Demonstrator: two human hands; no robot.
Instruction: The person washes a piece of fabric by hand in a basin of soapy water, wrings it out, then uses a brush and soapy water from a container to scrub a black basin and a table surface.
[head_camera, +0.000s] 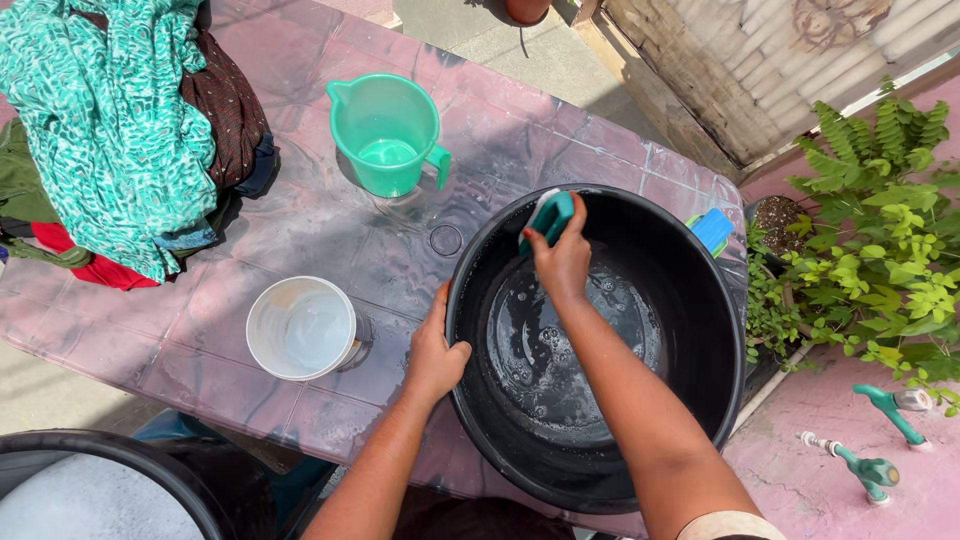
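Head view: large round black plastic tub (690, 300) at centre-right on pink tabletop (200, 330). Left hand (435, 350) clamped on tub rim at 9 o'clock. Right hand (562, 255) closed around teal sponge (550, 215), pressed against inner wall at 11 o'clock. Green plastic jug (385, 130) beyond, 11 o'clock; white bucket (300, 328) at 9 o'clock.

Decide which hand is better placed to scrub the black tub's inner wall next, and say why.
The right hand: it holds the teal sponge against the black tub inside its far rim. The left hand grips the tub's near-left rim, steadying it.
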